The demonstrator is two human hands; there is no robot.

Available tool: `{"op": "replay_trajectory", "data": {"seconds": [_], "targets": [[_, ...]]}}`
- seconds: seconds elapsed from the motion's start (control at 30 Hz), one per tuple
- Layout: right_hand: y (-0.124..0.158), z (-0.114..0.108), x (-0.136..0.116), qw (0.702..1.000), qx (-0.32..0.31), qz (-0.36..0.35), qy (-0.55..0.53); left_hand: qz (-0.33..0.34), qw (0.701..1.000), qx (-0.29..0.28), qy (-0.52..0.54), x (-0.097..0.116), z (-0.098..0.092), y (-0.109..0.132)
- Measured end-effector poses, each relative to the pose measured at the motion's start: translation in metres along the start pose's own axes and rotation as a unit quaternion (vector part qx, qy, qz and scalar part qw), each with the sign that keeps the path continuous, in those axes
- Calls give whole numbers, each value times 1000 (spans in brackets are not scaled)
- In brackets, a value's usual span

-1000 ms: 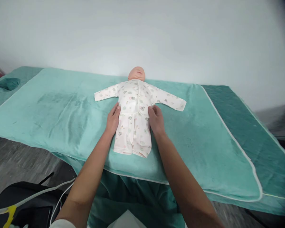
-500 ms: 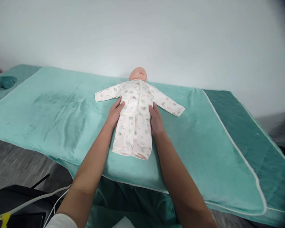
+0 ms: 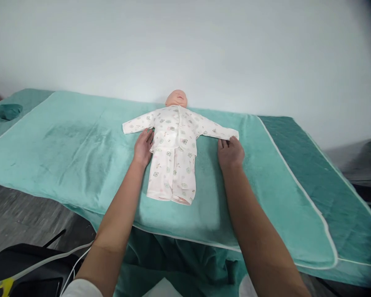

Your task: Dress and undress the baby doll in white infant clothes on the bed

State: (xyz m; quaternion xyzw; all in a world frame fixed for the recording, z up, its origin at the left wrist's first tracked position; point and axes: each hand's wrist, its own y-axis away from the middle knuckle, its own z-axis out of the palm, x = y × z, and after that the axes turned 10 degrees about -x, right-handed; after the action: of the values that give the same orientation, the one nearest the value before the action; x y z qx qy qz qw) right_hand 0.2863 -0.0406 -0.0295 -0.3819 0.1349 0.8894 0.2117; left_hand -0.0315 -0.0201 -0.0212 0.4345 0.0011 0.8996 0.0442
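Observation:
A baby doll (image 3: 176,98) lies on its back on a teal towel (image 3: 80,140), dressed in a white printed top (image 3: 176,126) and matching trousers (image 3: 172,175). My left hand (image 3: 143,147) rests flat against the doll's side under its left-hand sleeve, fingers stretched out. My right hand (image 3: 230,152) sits at the cuff of the other sleeve (image 3: 218,132); its fingertips are curled under the sleeve edge, so whether they pinch the cloth is hidden.
The towel covers a table with a darker green sheet (image 3: 327,165) showing at the right and hanging at the front. A white wall stands close behind. A black object with white cables (image 3: 34,264) sits at the lower left. A folded teal cloth (image 3: 3,111) lies far left.
My right hand left the doll's waist and moved right to the sleeve cuff, which now lies straighter. My left hand slid slightly up along the doll's side.

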Motion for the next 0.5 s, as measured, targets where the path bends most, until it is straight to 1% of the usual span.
{"op": "replay_trajectory", "data": {"seconds": [0.1,0.17,0.23,0.3,0.37,0.43,0.5], "targets": [[-1,-15,-15,1000,-3,-4,6,7,1000,18,-5,-4,1,2],[5,-23,-18,998,32,-39,36,23,999,30,-10,-7,1,10],[15,-27,-16,989,82,-91,80,50,998,37,-32,-10,-2,29],[30,-29,-11,981,100,-121,114,87,992,48,-77,-11,-10,61],[49,-29,-7,981,83,-114,130,131,978,71,-145,-10,-23,103],[72,-29,-3,983,55,-99,144,176,952,109,-225,-7,-44,148],[94,-32,-1,982,27,-96,159,221,910,174,-303,-1,-73,187]]}}
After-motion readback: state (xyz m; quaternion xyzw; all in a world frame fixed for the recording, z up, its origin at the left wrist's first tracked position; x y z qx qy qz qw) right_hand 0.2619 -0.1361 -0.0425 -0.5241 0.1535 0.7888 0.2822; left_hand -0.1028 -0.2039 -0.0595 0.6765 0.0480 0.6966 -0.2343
